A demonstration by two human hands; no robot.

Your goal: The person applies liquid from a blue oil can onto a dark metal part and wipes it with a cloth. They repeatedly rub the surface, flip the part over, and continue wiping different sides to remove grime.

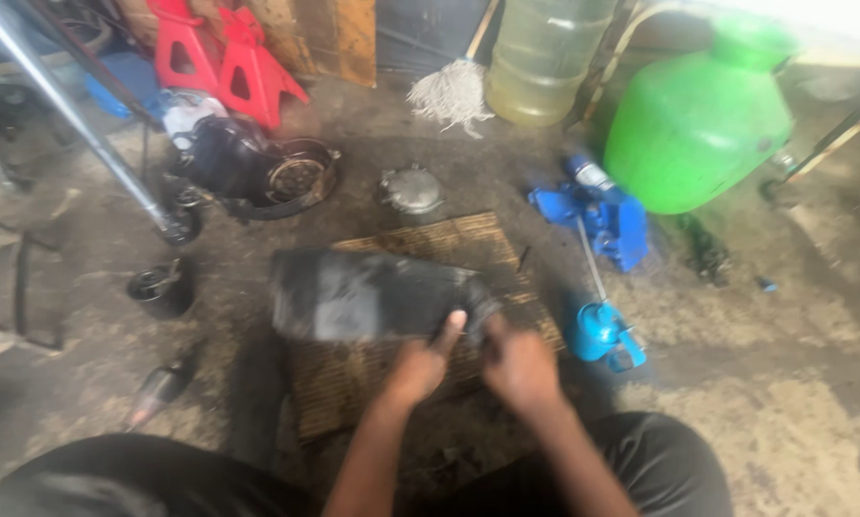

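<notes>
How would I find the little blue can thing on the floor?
Start at the big green jug. Below it lies a blue jack; lower still, right of the woven mat, stands the blue oil can. It alone is round with a thin spout.

Your two forearms are bare, with no sleeves, watch or gloves on them. Your left hand [418, 369] and right hand [521, 369] are bare too. On your legs you wear dark, almost black trousers [660, 460], of a plain cloth, and the picture is a little blurred.
</notes>
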